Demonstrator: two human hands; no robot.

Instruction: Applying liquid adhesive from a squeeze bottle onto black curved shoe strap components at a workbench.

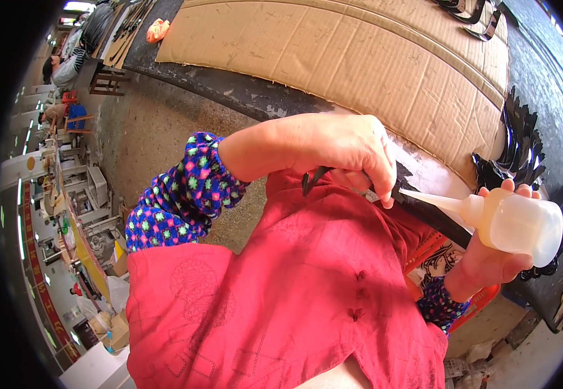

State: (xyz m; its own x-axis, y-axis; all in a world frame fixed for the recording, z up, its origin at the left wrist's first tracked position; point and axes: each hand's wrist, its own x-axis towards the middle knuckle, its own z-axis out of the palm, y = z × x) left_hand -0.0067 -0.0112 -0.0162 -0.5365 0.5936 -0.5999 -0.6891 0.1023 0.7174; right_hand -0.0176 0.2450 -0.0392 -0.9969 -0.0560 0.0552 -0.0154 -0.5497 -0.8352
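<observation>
My right hand is wrapped around a translucent squeeze bottle with a long tapered nozzle, tipped so the nozzle points left. A pale yellowish liquid seems to sit inside it. The nozzle tip is at or very near a flat black strip, close to my left fingertips. My left hand pinches that strip over my lap, above the red apron. One dark curved end shows below the left wrist; part of the piece is hidden behind the fingers.
A cardboard sheet covers much of the dark worktable in front. At the right lies a heap of glossy black strips. Curved black pieces rest at the far right, an orange crumpled item far left. A red crate stands below my right arm.
</observation>
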